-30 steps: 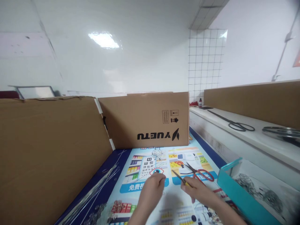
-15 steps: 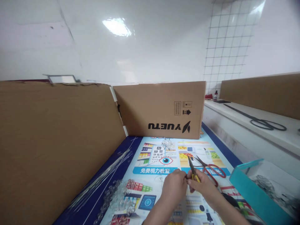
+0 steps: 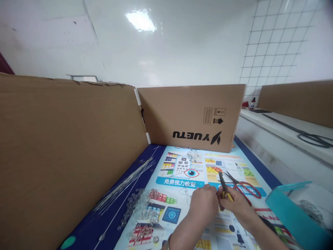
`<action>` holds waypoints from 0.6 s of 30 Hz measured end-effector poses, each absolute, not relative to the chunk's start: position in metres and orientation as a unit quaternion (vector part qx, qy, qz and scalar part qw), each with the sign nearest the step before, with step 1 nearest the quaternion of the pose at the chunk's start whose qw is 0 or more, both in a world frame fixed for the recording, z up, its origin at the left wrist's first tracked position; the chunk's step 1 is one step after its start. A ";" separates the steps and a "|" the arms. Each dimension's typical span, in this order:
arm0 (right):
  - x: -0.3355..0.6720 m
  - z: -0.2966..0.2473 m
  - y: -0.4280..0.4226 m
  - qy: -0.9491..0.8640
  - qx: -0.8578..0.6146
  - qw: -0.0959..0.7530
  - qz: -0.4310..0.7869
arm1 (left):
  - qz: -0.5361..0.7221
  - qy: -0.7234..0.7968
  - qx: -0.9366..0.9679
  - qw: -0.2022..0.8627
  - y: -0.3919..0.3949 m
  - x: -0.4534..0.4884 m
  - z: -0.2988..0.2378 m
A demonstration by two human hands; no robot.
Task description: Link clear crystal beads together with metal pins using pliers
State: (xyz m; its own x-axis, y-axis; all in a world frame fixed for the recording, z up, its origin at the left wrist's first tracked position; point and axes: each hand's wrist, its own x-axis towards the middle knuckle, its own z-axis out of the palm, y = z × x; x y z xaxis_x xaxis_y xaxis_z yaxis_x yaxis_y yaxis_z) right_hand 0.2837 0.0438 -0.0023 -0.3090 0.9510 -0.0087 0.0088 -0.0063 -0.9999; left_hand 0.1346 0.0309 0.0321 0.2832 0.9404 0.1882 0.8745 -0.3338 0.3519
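My left hand [image 3: 203, 204] is closed in a pinch just left of my right hand, and what it pinches is too small to make out. Small yellow-handled pliers [image 3: 223, 184] sit in my closed right hand [image 3: 235, 205], jaws pointing up and away. The two hands touch above a printed poster [image 3: 182, 180] that covers the table. A small clear piece on a thin wire [image 3: 185, 191] lies just left of my left hand. Red-handled scissors [image 3: 243, 186] lie open on the poster, right of the pliers.
Clear beads [image 3: 142, 208] are heaped at the lower left beside a bundle of thin wires [image 3: 125, 184]. Cardboard walls [image 3: 65, 146] stand on the left and behind, the back one a box [image 3: 192, 118]. A teal box [image 3: 293, 218] sits at the right, and black scissors [image 3: 310, 137] lie on the white counter.
My view has swung left and down. My hands have come together: the left was apart from the right, now they touch, and the pliers have turned more upright.
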 end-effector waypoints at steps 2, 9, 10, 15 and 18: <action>0.283 -0.002 0.044 -0.576 -0.429 0.407 0.565 | 0.183 0.568 0.797 0.091 0.030 0.136 0.030; 0.284 0.002 0.043 -0.581 -0.450 0.412 0.539 | 0.236 0.547 0.789 0.150 0.033 0.133 0.027; 0.284 0.002 0.043 -0.578 -0.446 0.418 0.541 | 0.259 0.536 0.785 0.173 0.034 0.131 0.027; 0.286 -0.002 0.044 -0.544 -0.420 0.464 0.559 | 0.379 0.470 0.731 0.318 0.040 0.131 0.024; 0.283 -0.004 0.043 -0.531 -0.419 0.478 0.561 | 0.451 0.472 0.679 0.337 0.042 0.137 0.018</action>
State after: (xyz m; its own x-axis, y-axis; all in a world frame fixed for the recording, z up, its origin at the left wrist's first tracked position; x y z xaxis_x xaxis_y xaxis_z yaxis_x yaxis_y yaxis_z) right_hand 0.2827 0.0432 -0.0036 -0.1917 0.9807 0.0377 -0.0916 0.0204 -0.9956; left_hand 0.1370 0.0425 0.0184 0.1487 0.9443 0.2934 0.3359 -0.3273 0.8832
